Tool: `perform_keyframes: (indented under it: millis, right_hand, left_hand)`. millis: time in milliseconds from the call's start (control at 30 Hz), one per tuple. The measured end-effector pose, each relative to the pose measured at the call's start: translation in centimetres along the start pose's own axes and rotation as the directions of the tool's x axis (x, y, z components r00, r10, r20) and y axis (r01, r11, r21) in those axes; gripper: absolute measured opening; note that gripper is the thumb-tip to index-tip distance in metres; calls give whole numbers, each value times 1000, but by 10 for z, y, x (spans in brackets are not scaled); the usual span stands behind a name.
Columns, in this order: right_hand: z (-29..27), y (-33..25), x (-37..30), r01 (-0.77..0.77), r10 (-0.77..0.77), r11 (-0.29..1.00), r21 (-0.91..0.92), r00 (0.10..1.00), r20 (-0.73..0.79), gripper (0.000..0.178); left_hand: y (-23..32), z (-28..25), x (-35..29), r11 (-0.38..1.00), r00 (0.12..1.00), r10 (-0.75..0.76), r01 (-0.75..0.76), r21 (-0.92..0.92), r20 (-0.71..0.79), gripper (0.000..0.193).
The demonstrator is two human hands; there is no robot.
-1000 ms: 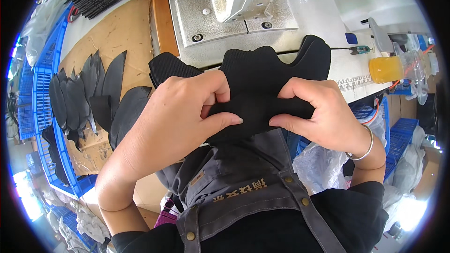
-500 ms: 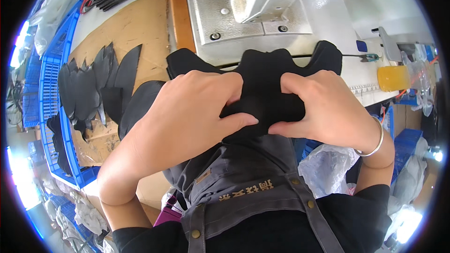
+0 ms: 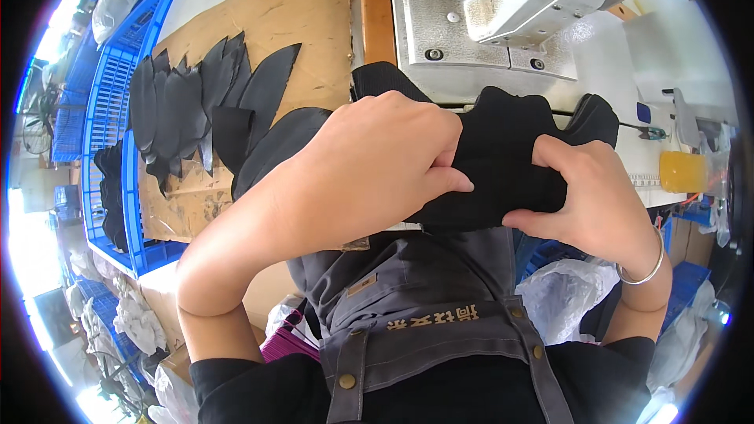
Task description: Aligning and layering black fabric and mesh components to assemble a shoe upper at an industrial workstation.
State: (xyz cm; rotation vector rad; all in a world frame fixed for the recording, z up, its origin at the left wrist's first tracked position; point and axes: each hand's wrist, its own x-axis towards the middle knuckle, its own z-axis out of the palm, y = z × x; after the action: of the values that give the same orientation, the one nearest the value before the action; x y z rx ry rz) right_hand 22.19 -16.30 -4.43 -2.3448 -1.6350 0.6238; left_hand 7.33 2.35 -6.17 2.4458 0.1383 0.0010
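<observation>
A stack of black cut fabric pieces (image 3: 503,161) with a wavy, lobed outline lies at the table's front edge, close against my apron. My left hand (image 3: 385,165) is closed on its left part, thumb on top and fingers curled over. On the right part, my right hand (image 3: 591,198) grips the same stack between thumb and fingers. The fingertips of both hands are partly hidden. Beside my left wrist, more dark pieces (image 3: 287,137) stick out, partly covered by the forearm.
Several pointed black pieces (image 3: 177,110) rest on a cardboard sheet (image 3: 314,27) at left, beside a blue plastic crate (image 3: 106,129). A white machine (image 3: 542,4) stands on the table beyond the stack. At right are a yellow block (image 3: 682,172) and a clear plastic bag (image 3: 565,294).
The view has shifted, so the whole scene sits further right. My hands stay on the black stack, with thumbs slightly further apart.
</observation>
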Motion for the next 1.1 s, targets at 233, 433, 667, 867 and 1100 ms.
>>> perform_keyframes:
  millis: [233,433,667,867,1100]
  right_hand:
    - [1,2,1,76,-76,997,-4,997,-31,46]
    - [1,0,1,81,-82,996,-27,996,-28,45]
    - [-1,3,2,20,-20,1000,1,1000,9,45]
    - [3,9,0,91,-88,995,40,994,-67,43]
    - [-18,35,-15,-292,215,788,542,956,201,23]
  left_hand:
    - [-1,1,-1,1000,1000,0,0,-2,-2,27]
    - [1,2,-4,1000,1000,2,-2,13,-27,27]
    - [25,11,-16,892,975,1,100,441,-224,24]
    - [55,67,-35,849,946,209,-50,526,-247,65]
    - [39,100,-26,847,951,144,25,530,-274,88]
